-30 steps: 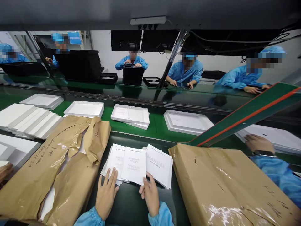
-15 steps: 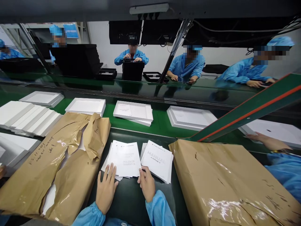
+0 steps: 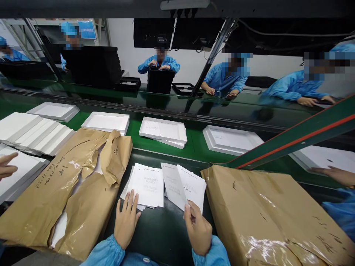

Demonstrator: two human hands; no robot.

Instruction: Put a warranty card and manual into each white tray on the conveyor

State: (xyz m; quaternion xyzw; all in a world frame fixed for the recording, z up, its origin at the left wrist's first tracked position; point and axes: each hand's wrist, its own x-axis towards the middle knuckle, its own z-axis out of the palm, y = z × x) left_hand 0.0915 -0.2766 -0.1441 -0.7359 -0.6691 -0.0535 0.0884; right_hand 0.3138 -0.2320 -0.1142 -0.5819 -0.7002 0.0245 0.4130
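Lying left of the warranty stack (image 3: 151, 184), a torn brown package (image 3: 41, 210) is split, white contents (image 3: 59, 231) being exposed; on that stack's near left corner the left hand (image 3: 126, 220) is laid flat, fingers spread, with nothing gripped. Just right of the stack, one warranty leaflet (image 3: 170, 181) is pinched at its near end by the right hand (image 3: 198, 229), held apart from the left, and is tilted partly over the manual stack (image 3: 194, 179); farther right, a brown-wrapped package (image 3: 263, 203) is set down. Half a second ago the right hand was placed at the warranty stack's right edge; now the leaflet has been carried clear, so a single copy seems to have been separated and brought to the manuals
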